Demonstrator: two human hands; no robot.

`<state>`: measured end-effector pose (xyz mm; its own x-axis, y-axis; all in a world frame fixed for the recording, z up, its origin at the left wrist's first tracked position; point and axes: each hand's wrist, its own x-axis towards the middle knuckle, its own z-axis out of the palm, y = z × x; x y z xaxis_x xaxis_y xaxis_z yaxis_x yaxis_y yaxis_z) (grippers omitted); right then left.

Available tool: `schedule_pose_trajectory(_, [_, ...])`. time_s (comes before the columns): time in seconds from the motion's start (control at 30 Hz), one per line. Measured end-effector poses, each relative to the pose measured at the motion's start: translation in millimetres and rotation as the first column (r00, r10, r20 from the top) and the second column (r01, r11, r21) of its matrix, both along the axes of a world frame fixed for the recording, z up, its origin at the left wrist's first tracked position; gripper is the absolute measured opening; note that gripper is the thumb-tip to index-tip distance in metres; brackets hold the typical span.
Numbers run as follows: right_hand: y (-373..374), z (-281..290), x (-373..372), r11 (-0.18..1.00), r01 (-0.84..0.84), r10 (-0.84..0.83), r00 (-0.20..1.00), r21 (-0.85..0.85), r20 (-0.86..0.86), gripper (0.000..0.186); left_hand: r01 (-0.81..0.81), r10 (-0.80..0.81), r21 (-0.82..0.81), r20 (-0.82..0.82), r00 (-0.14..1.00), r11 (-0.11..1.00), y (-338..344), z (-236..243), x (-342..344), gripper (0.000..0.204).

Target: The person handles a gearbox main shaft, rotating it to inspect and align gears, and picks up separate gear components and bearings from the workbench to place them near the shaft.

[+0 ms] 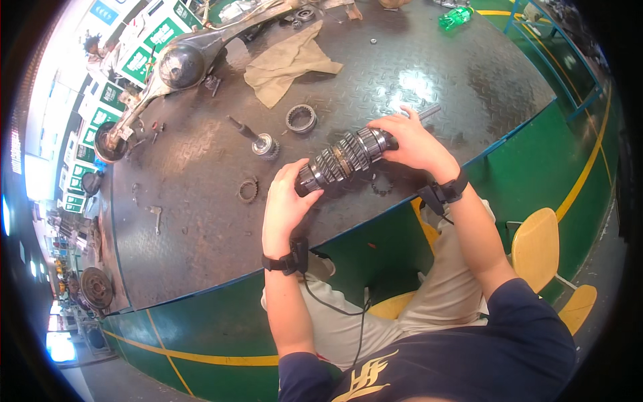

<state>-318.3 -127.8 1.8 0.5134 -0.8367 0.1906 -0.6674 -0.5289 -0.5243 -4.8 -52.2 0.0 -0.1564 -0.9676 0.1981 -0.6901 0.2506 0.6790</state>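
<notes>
A gear shaft assembly (343,157), a stack of dark toothed gears on one shaft, is held lengthwise between my hands over the near part of the metal table. My left hand (287,197) wraps round its left end, with the thumb toward me. Round the right end closes my right hand (418,142), and a thin bare rod (430,111) of the shaft sticks out past it. Beyond the assembly lie a toothed ring (301,118) and a short shaft with a gear (266,145). A thinner ring (248,190) rests left of my left hand. Another dark ring (382,185) lies beneath the assembly.
The table (201,248) has a dark tread-plate top with a blue edge. A brown cloth (288,63) lies farther back, beside a large axle housing (182,65). A green bottle (456,18) lies at the far right. Yellow stools (536,244) stand at my right.
</notes>
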Motion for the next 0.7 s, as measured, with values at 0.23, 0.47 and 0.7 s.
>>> schedule_pose_trajectory(0.23, [-3, -3, -5, 1.000, 0.002, -0.002, 0.999, 0.014, 0.036, 0.061, -0.051, 0.054, 0.066, -0.038, 0.998, 0.996, 6, 8, 7, 0.068])
schedule_pose_trajectory(0.47, [-8, -4, -19, 1.000, 0.022, -0.023, 0.999, 0.022, 0.035, 0.061, -0.055, 0.057, 0.048, -0.037, 0.998, 0.997, 8, 9, 6, 0.066])
schedule_pose_trajectory(0.7, [-11, 0, -21, 0.997, 0.061, -0.060, 0.998, 0.053, -0.033, 0.061, -0.085, 0.089, 0.089, -0.041, 0.995, 0.992, 11, 4, 22, 0.066])
